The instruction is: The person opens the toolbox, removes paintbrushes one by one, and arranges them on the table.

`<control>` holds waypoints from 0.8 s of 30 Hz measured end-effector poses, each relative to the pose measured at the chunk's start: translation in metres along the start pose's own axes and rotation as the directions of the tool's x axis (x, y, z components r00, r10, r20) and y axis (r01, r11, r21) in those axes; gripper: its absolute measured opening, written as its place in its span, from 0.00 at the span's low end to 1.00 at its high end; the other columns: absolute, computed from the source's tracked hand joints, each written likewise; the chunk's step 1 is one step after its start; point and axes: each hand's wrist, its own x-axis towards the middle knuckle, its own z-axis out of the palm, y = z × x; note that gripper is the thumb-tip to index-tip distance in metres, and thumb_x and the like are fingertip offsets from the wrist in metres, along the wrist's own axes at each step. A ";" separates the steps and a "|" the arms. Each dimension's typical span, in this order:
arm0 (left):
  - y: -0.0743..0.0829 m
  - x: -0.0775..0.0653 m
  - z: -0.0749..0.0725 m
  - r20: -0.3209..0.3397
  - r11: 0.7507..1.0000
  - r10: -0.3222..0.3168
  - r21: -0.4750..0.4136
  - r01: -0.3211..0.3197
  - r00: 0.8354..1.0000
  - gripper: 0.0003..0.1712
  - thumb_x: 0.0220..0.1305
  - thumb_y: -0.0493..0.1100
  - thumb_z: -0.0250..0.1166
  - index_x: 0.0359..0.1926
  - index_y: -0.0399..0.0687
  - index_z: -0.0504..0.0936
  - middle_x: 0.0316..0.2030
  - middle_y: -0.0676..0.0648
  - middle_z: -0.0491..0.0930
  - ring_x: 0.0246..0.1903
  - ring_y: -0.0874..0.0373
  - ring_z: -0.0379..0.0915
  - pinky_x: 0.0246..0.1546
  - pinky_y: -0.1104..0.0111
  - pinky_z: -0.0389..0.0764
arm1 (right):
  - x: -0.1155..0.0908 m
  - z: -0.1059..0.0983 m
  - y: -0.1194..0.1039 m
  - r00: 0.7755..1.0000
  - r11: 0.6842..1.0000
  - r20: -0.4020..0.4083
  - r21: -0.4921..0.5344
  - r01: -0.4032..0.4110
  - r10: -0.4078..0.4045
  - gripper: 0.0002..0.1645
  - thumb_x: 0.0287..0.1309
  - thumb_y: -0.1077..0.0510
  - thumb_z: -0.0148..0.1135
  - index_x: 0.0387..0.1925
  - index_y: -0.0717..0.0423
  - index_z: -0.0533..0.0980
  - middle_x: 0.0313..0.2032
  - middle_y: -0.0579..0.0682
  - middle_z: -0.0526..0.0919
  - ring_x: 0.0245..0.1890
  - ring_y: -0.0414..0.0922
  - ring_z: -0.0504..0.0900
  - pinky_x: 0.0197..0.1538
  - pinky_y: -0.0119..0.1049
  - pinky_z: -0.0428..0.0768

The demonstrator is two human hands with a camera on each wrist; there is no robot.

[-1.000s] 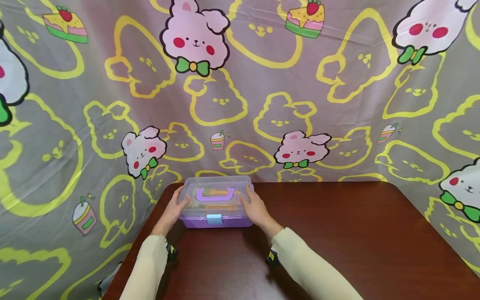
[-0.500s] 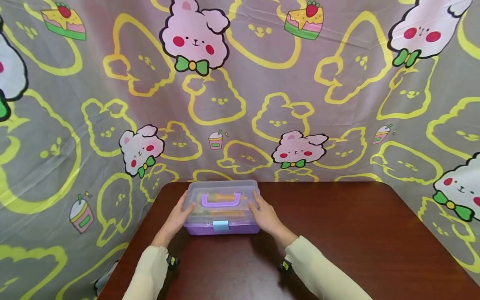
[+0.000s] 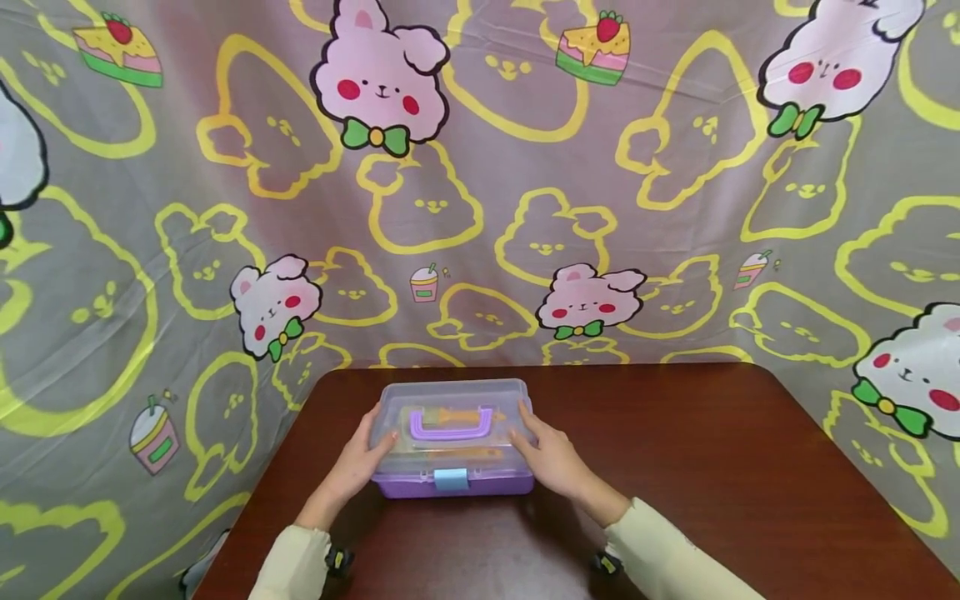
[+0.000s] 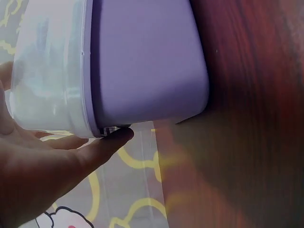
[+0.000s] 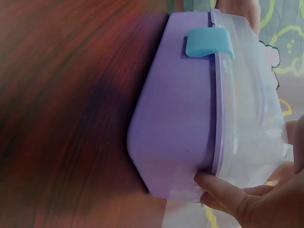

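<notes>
A storage box (image 3: 405, 487) with a purple base and a clear lid sits on the table. A purple handle (image 3: 450, 434) lies folded on the lid, and a light blue latch (image 3: 452, 479) fastens the front. My left hand (image 3: 360, 462) grips the box's left end, thumb on top of the lid. At the opposite end my right hand (image 3: 558, 464) holds it the same way. In the right wrist view, fingers (image 5: 223, 190) reach around the end of the box just below the lid's rim. Through the lid show orange-handled, brush-like things (image 3: 461, 416).
The brown wooden table (image 3: 675, 467) extends to the right and front of the box. A grey curtain (image 3: 480, 208) printed with rabbits hangs behind and along the sides, close to the table's back edge.
Both hands have brought the box nearer to me and slightly to the right across the table. Their hold on its two ends stays the same, and the lid stays closed.
</notes>
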 end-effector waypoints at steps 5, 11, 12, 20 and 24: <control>0.008 -0.008 0.004 0.010 0.999 0.035 -0.002 -0.035 0.999 0.39 0.67 0.46 0.58 0.71 0.34 0.50 0.68 0.30 0.53 0.65 0.37 0.51 0.62 0.47 0.53 | -0.012 -0.010 0.001 1.000 1.000 0.016 -0.012 0.023 -0.023 0.38 0.64 0.44 0.55 0.68 0.59 0.61 0.63 0.56 0.68 0.61 0.51 0.67 0.60 0.47 0.66; 0.015 -0.021 0.007 0.012 0.998 0.054 -0.030 -0.054 0.998 0.40 0.66 0.44 0.60 0.69 0.30 0.52 0.67 0.29 0.54 0.64 0.37 0.53 0.62 0.46 0.54 | -0.026 -0.017 0.003 0.997 0.998 0.042 -0.024 0.062 -0.061 0.39 0.63 0.44 0.57 0.67 0.63 0.62 0.63 0.57 0.68 0.61 0.51 0.68 0.60 0.47 0.66; 0.015 -0.022 0.007 0.010 0.998 0.053 -0.043 -0.053 0.999 0.39 0.65 0.44 0.61 0.68 0.31 0.52 0.66 0.29 0.56 0.63 0.38 0.55 0.61 0.47 0.55 | -0.028 -0.017 0.003 0.997 0.997 0.044 -0.024 0.070 -0.069 0.39 0.63 0.44 0.58 0.67 0.63 0.62 0.63 0.57 0.68 0.61 0.50 0.68 0.60 0.47 0.66; 0.020 -0.031 0.010 -0.006 0.998 0.053 -0.029 -0.053 0.999 0.38 0.64 0.45 0.62 0.67 0.35 0.54 0.60 0.31 0.66 0.55 0.42 0.66 0.55 0.49 0.65 | -0.040 -0.023 0.002 0.994 0.994 0.034 -0.024 0.109 -0.108 0.39 0.63 0.43 0.57 0.66 0.64 0.63 0.62 0.57 0.69 0.61 0.53 0.68 0.59 0.48 0.66; 0.021 -0.035 0.013 -0.012 0.999 0.038 -0.019 -0.038 0.999 0.38 0.63 0.45 0.63 0.67 0.37 0.55 0.58 0.32 0.68 0.54 0.44 0.68 0.54 0.50 0.66 | -0.046 -0.026 0.003 0.993 0.993 0.032 -0.025 0.114 -0.113 0.39 0.62 0.43 0.58 0.66 0.64 0.64 0.62 0.58 0.70 0.60 0.54 0.69 0.59 0.49 0.67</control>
